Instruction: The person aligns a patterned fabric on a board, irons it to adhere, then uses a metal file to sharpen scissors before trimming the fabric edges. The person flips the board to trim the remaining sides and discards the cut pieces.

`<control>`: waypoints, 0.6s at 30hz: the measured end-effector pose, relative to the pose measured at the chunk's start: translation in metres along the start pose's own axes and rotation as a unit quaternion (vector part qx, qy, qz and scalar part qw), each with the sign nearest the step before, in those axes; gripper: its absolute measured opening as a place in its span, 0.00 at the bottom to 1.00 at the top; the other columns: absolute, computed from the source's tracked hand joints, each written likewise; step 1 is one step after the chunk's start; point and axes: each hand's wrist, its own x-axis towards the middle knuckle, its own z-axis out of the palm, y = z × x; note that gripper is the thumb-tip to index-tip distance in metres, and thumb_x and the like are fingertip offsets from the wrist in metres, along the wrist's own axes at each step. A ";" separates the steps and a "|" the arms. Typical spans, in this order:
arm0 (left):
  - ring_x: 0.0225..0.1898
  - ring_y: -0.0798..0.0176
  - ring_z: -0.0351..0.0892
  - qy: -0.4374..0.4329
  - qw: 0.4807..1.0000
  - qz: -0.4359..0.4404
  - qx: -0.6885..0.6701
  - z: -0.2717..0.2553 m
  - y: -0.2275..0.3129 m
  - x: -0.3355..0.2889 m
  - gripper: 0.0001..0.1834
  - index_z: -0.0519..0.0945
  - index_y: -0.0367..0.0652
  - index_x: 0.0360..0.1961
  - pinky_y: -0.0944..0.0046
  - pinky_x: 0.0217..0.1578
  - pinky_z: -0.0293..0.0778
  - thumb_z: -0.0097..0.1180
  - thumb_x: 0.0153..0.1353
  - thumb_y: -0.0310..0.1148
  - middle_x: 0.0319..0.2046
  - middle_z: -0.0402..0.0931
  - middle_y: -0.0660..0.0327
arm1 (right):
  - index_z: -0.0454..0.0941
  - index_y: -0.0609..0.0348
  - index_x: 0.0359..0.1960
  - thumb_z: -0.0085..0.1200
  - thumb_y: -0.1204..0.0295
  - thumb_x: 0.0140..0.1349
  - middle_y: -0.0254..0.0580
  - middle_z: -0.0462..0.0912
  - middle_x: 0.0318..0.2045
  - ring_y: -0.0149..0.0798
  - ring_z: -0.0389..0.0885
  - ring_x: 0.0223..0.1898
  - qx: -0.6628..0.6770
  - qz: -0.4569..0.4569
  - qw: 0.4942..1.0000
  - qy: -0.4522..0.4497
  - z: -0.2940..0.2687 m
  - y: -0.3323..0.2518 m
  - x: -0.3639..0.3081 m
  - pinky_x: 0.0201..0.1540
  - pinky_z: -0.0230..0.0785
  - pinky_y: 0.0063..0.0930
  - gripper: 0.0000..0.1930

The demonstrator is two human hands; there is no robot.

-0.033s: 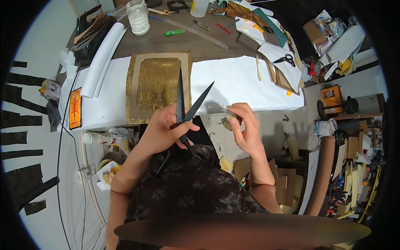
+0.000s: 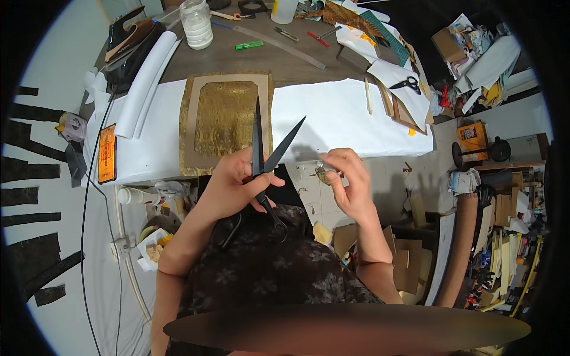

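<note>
My left hand (image 2: pixel 231 187) is closed round a pair of black scissors (image 2: pixel 284 145) near the table's front edge. The blades are spread and point away from me, while the handles hang down over my dark floral clothing. To the right, my right hand (image 2: pixel 351 184) hovers just off the edge, fingers bent toward the thumb; a small greyish bit seems to be at the fingertips, too small to name. Behind the scissors lies a gold-brown patterned sheet (image 2: pixel 228 118) with a grey-beige board frame (image 2: pixel 192 121) on it, both on white paper (image 2: pixel 332 113).
White paper rolls (image 2: pixel 145 89) and an orange-faced phone (image 2: pixel 107 154) lie at left, near an iron (image 2: pixel 127 44). A white jar (image 2: pixel 196 26), a green cutter (image 2: pixel 249 45) and a long ruler (image 2: pixel 285 47) lie farther back. Other scissors (image 2: pixel 407 85) rest at right.
The fingers of my right hand have shifted slightly, and the thin grey piece at their tips shows less than before. My left hand and the scissors have stayed put.
</note>
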 end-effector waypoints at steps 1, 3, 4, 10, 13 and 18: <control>0.24 0.58 0.86 -0.007 1.000 -0.001 -0.002 0.000 -0.001 0.000 0.13 0.71 0.33 0.49 0.69 0.19 0.80 0.56 0.65 0.24 0.36 0.86 0.48 | 0.81 0.55 0.52 0.54 0.87 0.57 0.42 0.78 0.36 0.40 0.77 0.34 -0.039 -0.023 0.999 -0.020 -0.003 0.000 -0.001 0.34 0.72 0.29 0.21; 0.24 0.58 0.86 -0.018 1.000 -0.004 -0.005 0.001 -0.002 -0.001 0.12 0.72 0.33 0.48 0.69 0.18 0.79 0.56 0.65 0.24 0.36 0.86 0.49 | 0.83 0.45 0.55 0.58 0.85 0.50 0.38 0.77 0.36 0.41 0.77 0.32 -0.100 -0.059 0.993 -0.033 -0.003 0.003 -0.004 0.31 0.73 0.31 0.29; 0.24 0.58 0.86 -0.024 1.000 -0.005 -0.008 0.001 -0.003 -0.002 0.11 0.72 0.33 0.47 0.69 0.17 0.78 0.56 0.65 0.24 0.36 0.86 0.49 | 0.83 0.43 0.56 0.59 0.85 0.49 0.37 0.77 0.36 0.40 0.77 0.31 -0.115 -0.061 0.991 -0.040 -0.003 0.000 -0.005 0.30 0.73 0.30 0.30; 0.24 0.59 0.86 -0.041 0.999 0.001 -0.028 0.002 -0.009 -0.006 0.09 0.73 0.36 0.46 0.71 0.15 0.74 0.56 0.66 0.24 0.36 0.86 0.49 | 0.84 0.43 0.55 0.61 0.85 0.46 0.39 0.76 0.33 0.38 0.77 0.28 -0.110 -0.056 0.987 -0.104 -0.003 -0.024 0.001 0.26 0.70 0.31 0.32; 0.24 0.59 0.87 -0.045 0.998 0.005 -0.037 0.003 -0.011 -0.007 0.09 0.73 0.37 0.46 0.71 0.15 0.73 0.56 0.66 0.24 0.36 0.86 0.49 | 0.82 0.36 0.57 0.62 0.77 0.49 0.37 0.75 0.35 0.36 0.78 0.29 -0.163 -0.112 0.975 -0.100 -0.001 -0.017 0.000 0.26 0.74 0.29 0.30; 0.24 0.59 0.87 -0.046 0.998 0.007 -0.034 0.003 -0.014 -0.008 0.09 0.74 0.37 0.46 0.72 0.14 0.72 0.57 0.66 0.24 0.36 0.86 0.49 | 0.78 0.35 0.62 0.59 0.76 0.50 0.37 0.72 0.35 0.36 0.78 0.31 -0.204 -0.135 0.955 -0.165 -0.007 -0.024 0.000 0.26 0.76 0.28 0.34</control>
